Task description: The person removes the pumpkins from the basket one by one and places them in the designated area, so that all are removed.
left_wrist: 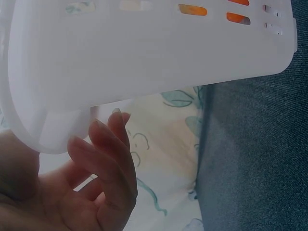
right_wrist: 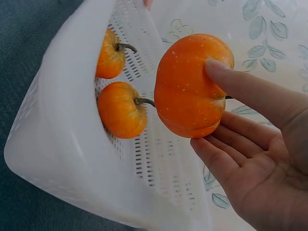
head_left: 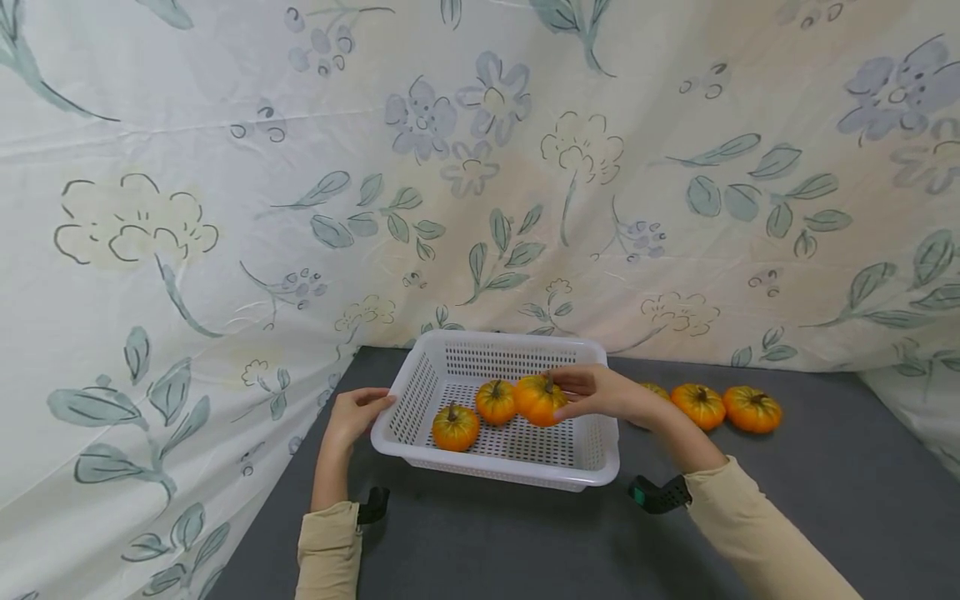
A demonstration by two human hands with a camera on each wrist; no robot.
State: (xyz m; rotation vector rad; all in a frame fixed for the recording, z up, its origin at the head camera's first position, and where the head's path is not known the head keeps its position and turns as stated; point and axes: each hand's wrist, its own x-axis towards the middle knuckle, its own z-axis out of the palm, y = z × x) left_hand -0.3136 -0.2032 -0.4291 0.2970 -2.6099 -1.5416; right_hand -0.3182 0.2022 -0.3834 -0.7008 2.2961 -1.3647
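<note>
A white plastic basket [head_left: 495, 475] with slotted walls stands on the dark table. My left hand [head_left: 355, 414] grips its left rim; the left wrist view has the thumb over the rim and the curled fingers [left_wrist: 108, 159] below it. Two small orange pumpkins, one nearer [head_left: 455, 427] and one farther [head_left: 496, 402], lie inside toward the left. Over the basket's right half, my right hand [head_left: 600, 392] holds another pumpkin [head_left: 537, 400] between thumb and fingers. In the right wrist view this pumpkin [right_wrist: 190, 86] appears raised above the basket floor.
Right of the basket, a row of pumpkins sits on the table [head_left: 795, 500]: one mostly behind my right hand, a middle one [head_left: 699, 406] and a right one [head_left: 752, 410]. A floral cloth [head_left: 480, 208] hangs behind the table and along its left side.
</note>
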